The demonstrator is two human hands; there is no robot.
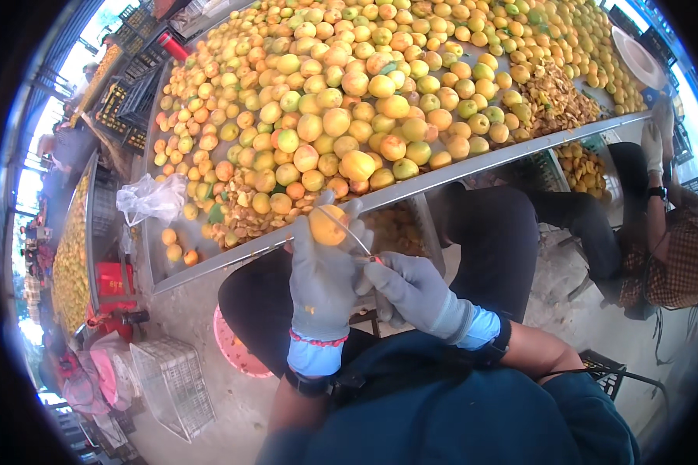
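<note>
In grey gloves, both of my hands meet just in front of the metal table's [411, 188] near edge. Closed round a yellow-orange apricot [328, 225] is my left hand [316, 275], the fruit sitting up at its fingers. My right hand [420, 293] grips a small knife [358, 242] by its reddish handle. The thin blade slants up to the left and lies against the fruit; how deep it goes, I cannot tell. Beyond my hands a big heap of apricots [337, 122] covers the tabletop, with cut pieces [244, 213] piled near the edge.
A clear plastic bag [152, 198] lies at the table's left side. Below stand a pink basin [236, 349] and a white crate [174, 387]. Another person's gloved hand [651, 147] is at the far right, near a second pile of cut pieces [558, 97].
</note>
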